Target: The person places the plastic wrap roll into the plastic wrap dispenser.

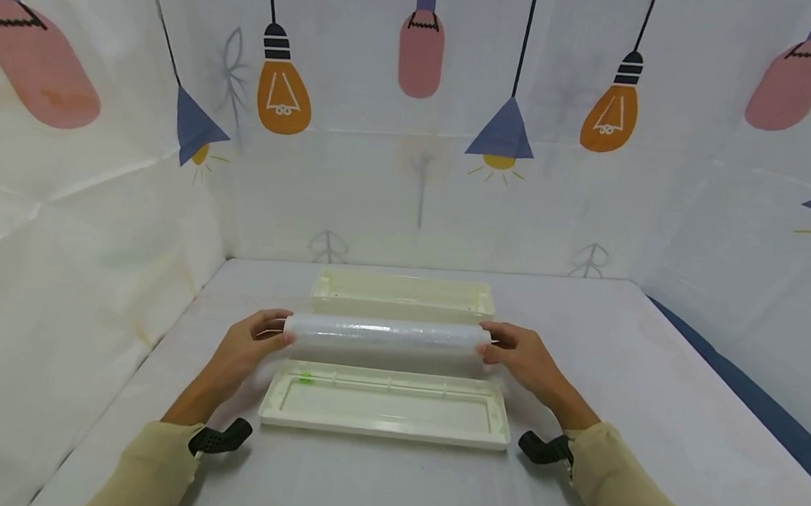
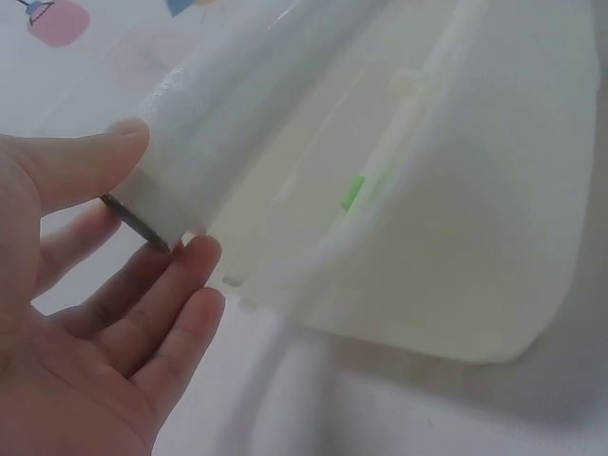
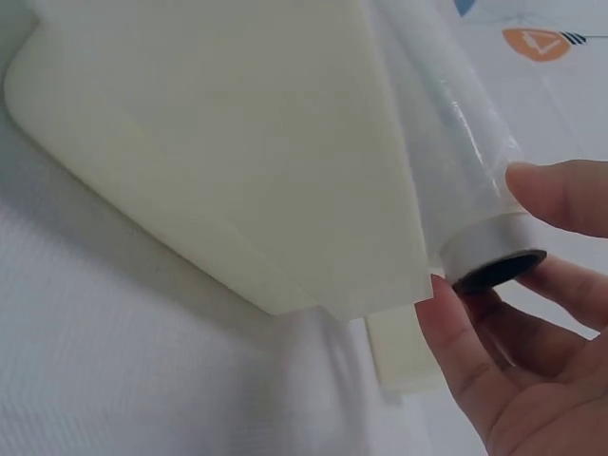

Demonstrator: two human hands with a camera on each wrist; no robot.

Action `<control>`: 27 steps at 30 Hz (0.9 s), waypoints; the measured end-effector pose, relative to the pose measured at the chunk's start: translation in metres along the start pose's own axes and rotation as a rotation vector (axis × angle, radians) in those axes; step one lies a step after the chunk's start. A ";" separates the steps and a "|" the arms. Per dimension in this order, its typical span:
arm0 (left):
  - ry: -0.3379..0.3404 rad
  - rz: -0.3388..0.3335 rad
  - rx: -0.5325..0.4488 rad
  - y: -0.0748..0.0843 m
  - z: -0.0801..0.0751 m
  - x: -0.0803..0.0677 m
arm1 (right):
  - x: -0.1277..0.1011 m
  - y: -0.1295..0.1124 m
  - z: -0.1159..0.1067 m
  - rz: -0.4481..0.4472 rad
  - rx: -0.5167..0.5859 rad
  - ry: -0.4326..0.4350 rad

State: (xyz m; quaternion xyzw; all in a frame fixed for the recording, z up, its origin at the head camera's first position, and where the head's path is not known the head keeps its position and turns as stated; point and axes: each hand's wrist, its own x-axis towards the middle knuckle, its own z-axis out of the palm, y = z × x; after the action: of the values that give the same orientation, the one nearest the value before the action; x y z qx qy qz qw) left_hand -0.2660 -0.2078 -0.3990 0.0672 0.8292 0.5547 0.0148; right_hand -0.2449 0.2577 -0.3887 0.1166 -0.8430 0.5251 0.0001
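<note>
A roll of cling film (image 1: 387,333) is held level by its two ends, between two cream plastic pieces. My left hand (image 1: 255,343) grips its left end, thumb on the film and fingers around the dark-rimmed core, as the left wrist view shows. At the other end my right hand (image 1: 520,358) pinches the roll, and the right wrist view shows the hollow core (image 3: 499,271) there. Nearer me lies the long cream lid (image 1: 383,408), inner side up, with a small green piece (image 1: 306,378) on its rail. Behind the roll stands the open cream box (image 1: 404,287).
Everything lies on a white-covered table (image 1: 380,481). A white curtain (image 1: 353,197) printed with lamps and bulbs encloses the back and sides. Beyond the table's right edge shows a dark blue strip (image 1: 750,378).
</note>
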 end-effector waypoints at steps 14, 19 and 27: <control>-0.018 0.058 -0.064 0.006 0.006 0.005 | 0.002 -0.006 -0.007 0.016 -0.010 0.047; -0.033 0.072 -0.095 0.010 0.006 0.009 | 0.004 -0.007 -0.008 0.020 0.018 0.062; -0.040 0.093 -0.128 0.009 0.005 0.015 | 0.009 -0.013 -0.010 0.024 0.064 0.067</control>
State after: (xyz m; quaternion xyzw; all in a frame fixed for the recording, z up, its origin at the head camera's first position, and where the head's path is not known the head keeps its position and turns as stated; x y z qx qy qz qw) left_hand -0.2798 -0.1980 -0.3917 0.1156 0.7875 0.6052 0.0100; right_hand -0.2521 0.2592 -0.3713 0.0889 -0.8266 0.5554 0.0184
